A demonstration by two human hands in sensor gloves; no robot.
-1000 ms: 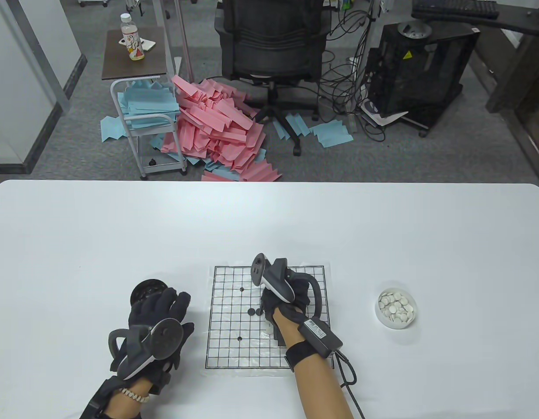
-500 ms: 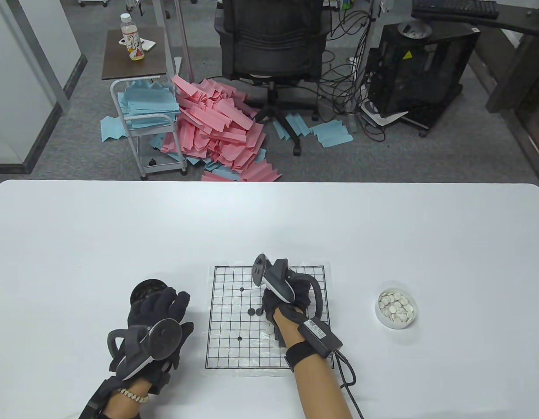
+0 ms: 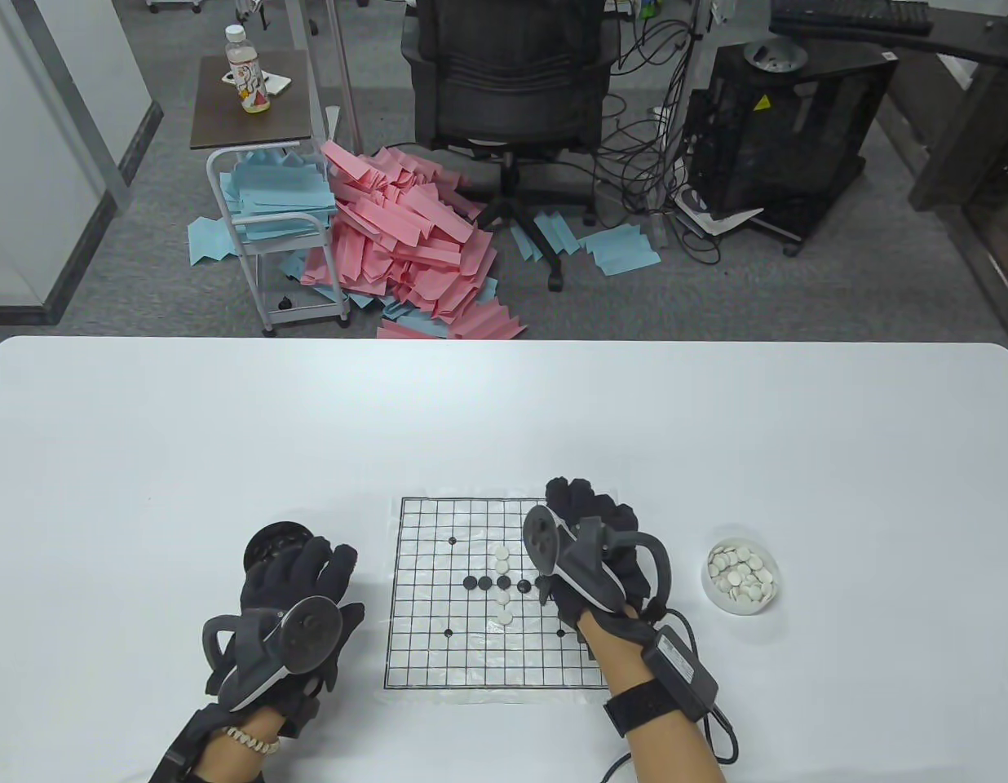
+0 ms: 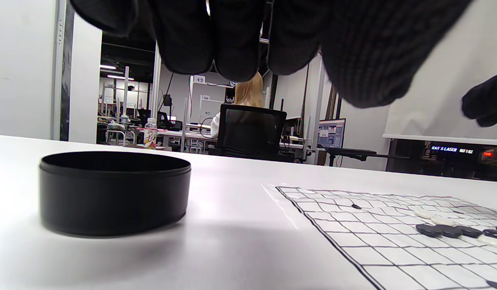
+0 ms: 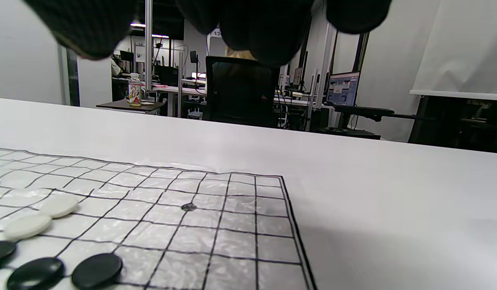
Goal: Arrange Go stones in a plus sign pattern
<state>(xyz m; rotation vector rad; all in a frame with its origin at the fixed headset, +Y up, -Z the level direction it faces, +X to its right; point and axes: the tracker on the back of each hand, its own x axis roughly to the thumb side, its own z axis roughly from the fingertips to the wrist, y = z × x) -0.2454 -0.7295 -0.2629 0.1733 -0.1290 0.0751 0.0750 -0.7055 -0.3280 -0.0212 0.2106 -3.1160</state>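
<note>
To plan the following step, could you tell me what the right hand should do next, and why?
Probably lift the right hand clear of the board, toward the bowl of white stones: a white column already crosses a black row, and the hand hides that row's right end.

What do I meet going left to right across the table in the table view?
Black bowl → left hand → Go board → black stones → right hand → bowl of white stones.
</note>
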